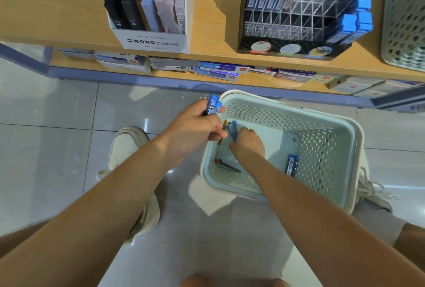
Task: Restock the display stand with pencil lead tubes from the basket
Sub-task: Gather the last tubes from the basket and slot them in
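Left hand (197,123) gripped a small bunch of blue lead tubes (213,106), held just over the left rim of the basket (287,111). Right hand (247,144) down inside the basket, fingers curled round further tubes (232,130), perhaps two. Loose tube (291,165) lay well right of that hand, against the mesh wall. Display stand (299,10) on the shelf (57,10) above, part filled

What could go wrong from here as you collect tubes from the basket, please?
The left hand grips a bundle beside the basket rim; adding more might let one slip to the floor. The right hand grasps blue tubes next to an orange tube, so colours could get mixed.
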